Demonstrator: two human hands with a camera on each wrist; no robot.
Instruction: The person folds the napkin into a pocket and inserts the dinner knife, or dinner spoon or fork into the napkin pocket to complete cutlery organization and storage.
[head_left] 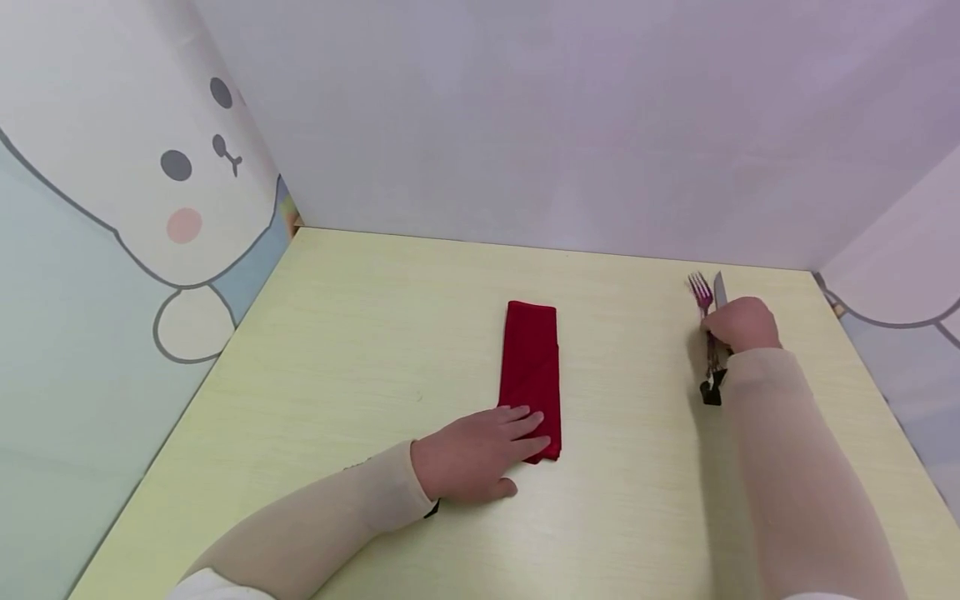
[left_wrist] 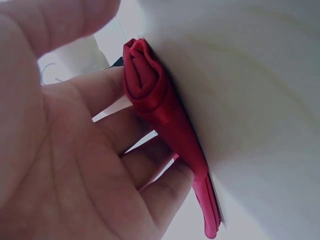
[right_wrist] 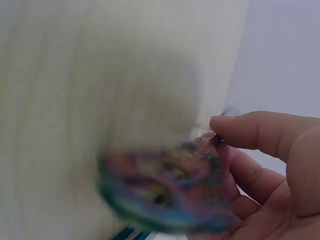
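A red cloth napkin [head_left: 531, 354], folded into a long narrow strip, lies on the table in the head view. My left hand [head_left: 474, 454] rests on its near end with fingers spread and fairly straight. In the left wrist view those fingers lie along the rolled-looking end of the napkin [left_wrist: 150, 95]. Toward the right, my right hand [head_left: 744, 323] pinches a purplish, shiny fork [head_left: 702, 293], tines pointing away. Beside it a knife blade [head_left: 720, 287] sticks out past the hand, which hides the rest. An ornate rainbow-coloured handle [right_wrist: 155, 200] shows blurred in the right wrist view, below thumb and fingertips.
The pale yellow table [head_left: 375, 333] meets a plain whitish wall [head_left: 540, 150] at its far edge. Panels with cartoon animal prints border the left [head_left: 180, 200] and right [head_left: 915, 275] sides. A small black piece [head_left: 712, 390] shows at my right wrist.
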